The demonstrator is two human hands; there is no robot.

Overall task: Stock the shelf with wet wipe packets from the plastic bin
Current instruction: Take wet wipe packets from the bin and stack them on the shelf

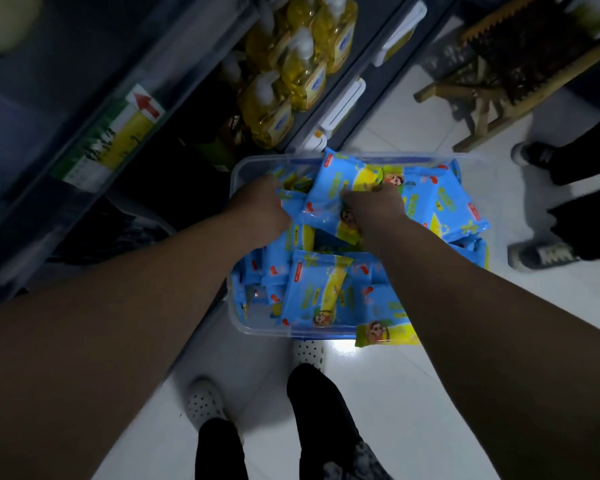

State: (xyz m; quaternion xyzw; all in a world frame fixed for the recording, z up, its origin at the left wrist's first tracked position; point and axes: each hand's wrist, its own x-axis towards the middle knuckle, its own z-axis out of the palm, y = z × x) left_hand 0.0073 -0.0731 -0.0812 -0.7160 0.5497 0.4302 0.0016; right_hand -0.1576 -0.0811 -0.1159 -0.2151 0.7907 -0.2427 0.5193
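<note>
While both hands are down in the bin, the right hand pinches a packet whose long axis points away from the person. Left fingers curl just beside it, grip unclear. The shelf lies left.

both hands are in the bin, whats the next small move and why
Probably lift the raised packet clear of the bin. The right hand already grips its near edge, and it stands tilted above the other packets. The left hand is down among packets; its grip is unclear.
</note>
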